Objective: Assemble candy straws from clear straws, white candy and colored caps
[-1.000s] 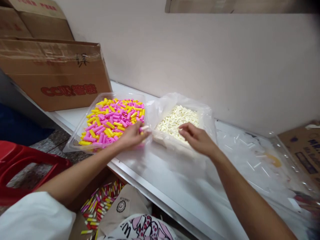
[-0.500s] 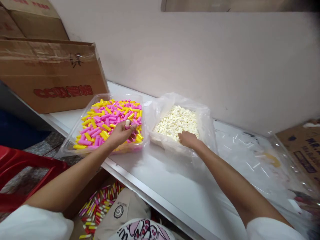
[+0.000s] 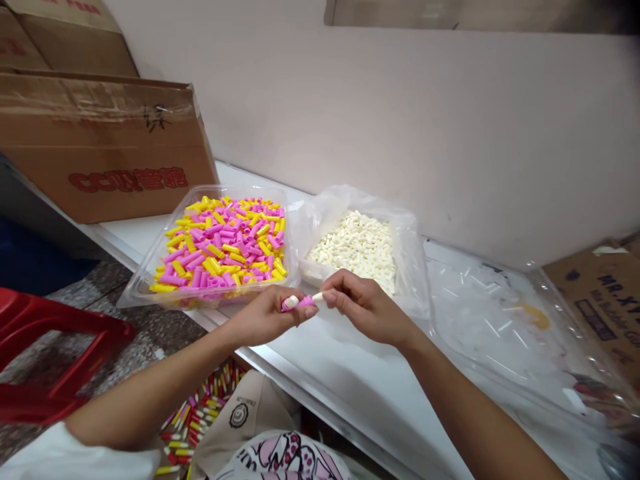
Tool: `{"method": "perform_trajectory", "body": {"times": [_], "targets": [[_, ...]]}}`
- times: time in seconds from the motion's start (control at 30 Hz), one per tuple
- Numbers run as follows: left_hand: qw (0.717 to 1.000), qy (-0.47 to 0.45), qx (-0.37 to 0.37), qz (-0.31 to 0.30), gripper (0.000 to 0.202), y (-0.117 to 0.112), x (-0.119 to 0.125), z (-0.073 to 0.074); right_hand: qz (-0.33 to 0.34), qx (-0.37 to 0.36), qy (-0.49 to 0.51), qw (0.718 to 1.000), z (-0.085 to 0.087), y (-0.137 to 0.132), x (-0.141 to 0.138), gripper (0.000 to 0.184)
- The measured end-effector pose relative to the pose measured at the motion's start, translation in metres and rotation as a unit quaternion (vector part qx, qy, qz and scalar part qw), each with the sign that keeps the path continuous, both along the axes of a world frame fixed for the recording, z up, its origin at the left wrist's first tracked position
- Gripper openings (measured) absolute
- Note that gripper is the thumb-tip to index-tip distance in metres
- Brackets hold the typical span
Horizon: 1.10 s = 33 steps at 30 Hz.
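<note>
My left hand (image 3: 265, 317) is closed on a pink tube (image 3: 300, 302) with a white piece at its near end. My right hand (image 3: 361, 303) pinches a small white piece (image 3: 318, 297) against the tube's other end. Both hands meet above the white table (image 3: 320, 360), just in front of two containers. A clear tray (image 3: 145, 280) on the left holds several pink and yellow tubes (image 3: 225, 241). A bag-lined box (image 3: 415, 267) on the right holds several small white pieces (image 3: 357, 248).
Cardboard boxes (image 3: 105, 143) stand at the back left; another box (image 3: 600, 300) sits at the right. Clear plastic sheeting (image 3: 500, 320) covers the table's right side. A red stool (image 3: 45, 347) is at the left. Below the table edge lie several assembled coloured pieces (image 3: 195, 413).
My left hand left the coloured tray with a pink tube. My right hand left the white pieces with one. Both hands came together in front of the containers.
</note>
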State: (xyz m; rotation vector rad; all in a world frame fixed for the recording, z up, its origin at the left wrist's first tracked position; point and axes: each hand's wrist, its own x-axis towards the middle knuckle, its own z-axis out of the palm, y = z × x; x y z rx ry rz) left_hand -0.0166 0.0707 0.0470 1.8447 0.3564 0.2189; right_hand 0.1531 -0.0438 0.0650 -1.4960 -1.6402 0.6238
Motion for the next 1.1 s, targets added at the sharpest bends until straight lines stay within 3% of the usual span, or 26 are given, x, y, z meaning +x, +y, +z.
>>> {"method": "perform_trajectory", "body": {"times": [0.13,0.23,0.4,0.5,0.6,0.7,0.8,0.87,0.97,1.07,1.1], "targets": [[0.999,0.011,0.036,-0.02,0.032,-0.006,-0.006,0.006,0.024,-0.003,-0.002,1.0,0.0,-0.007,0.001,0.015],[0.993,0.001,0.11,-0.031,0.029,-0.011,-0.009,0.005,0.032,-0.006,0.005,0.999,-0.005,-0.011,-0.007,0.016],[0.979,-0.015,0.203,0.014,0.022,-0.018,-0.009,-0.006,-0.028,-0.004,0.012,1.0,-0.02,-0.007,-0.029,0.018],[0.969,-0.01,0.245,0.021,0.011,-0.007,-0.008,-0.006,-0.034,0.003,-0.01,0.999,-0.016,-0.003,-0.029,0.015],[0.953,0.002,0.288,0.089,0.006,0.029,-0.007,0.0,-0.07,0.01,-0.024,0.997,-0.005,-0.007,-0.004,0.02],[0.899,0.102,0.369,0.214,0.019,0.082,-0.004,0.001,-0.192,0.004,-0.017,0.981,0.002,-0.012,0.046,0.027],[0.803,0.282,0.488,0.193,0.024,0.125,0.007,-0.006,-0.283,-0.058,-0.034,0.957,-0.002,-0.007,0.1,0.028],[0.764,0.344,0.525,0.146,0.025,0.138,0.015,-0.013,-0.309,-0.117,-0.082,0.94,-0.01,0.002,0.129,0.024],[0.761,0.354,0.53,0.122,0.021,0.143,0.021,-0.02,-0.278,-0.222,-0.228,0.906,-0.027,0.021,0.152,0.023],[0.757,0.349,0.536,0.133,0.024,0.14,0.016,-0.021,-0.209,-0.312,-0.367,0.851,-0.048,0.044,0.154,0.024],[0.769,0.334,0.525,0.148,0.025,0.138,0.012,-0.02,-0.195,-0.331,-0.388,0.838,-0.055,0.051,0.152,0.024]]}}
